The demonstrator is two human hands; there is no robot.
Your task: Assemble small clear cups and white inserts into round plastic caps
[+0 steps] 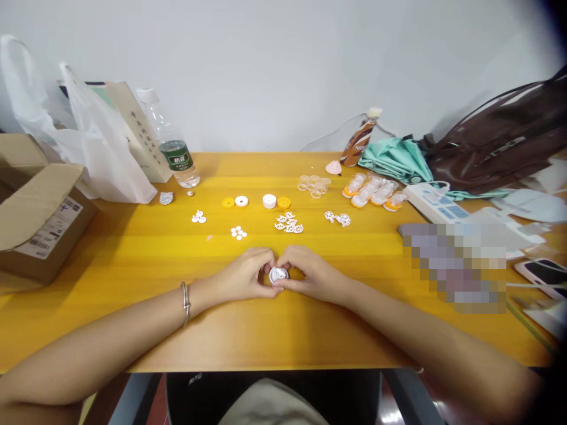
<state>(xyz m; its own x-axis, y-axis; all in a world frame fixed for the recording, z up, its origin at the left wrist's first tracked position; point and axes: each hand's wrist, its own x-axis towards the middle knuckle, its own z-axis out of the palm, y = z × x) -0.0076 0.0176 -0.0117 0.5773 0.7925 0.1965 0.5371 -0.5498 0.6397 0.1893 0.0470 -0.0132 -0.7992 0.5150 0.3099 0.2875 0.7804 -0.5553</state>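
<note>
Between my hands, low over the near middle of the table, is a small round white part [279,274] with a paler, uneven inside. My left hand [250,273] is closed on its left side, thumb and fingertips at the rim. From the right, my right hand [309,271] pinches the same part, its thumb along the lower edge. Beyond the hands lie white openwork pieces [290,223], a group of small white discs [238,232], a white ring-shaped cap [269,201] and a yellow cap [284,203].
Clear plastic cups [315,184] and orange-based clear containers [371,192] sit farther back. On the left stand a cardboard box [44,230] and a water bottle [177,156]. A power strip [436,203], a brown bag [496,133] and a teal umbrella [394,158] occupy the right.
</note>
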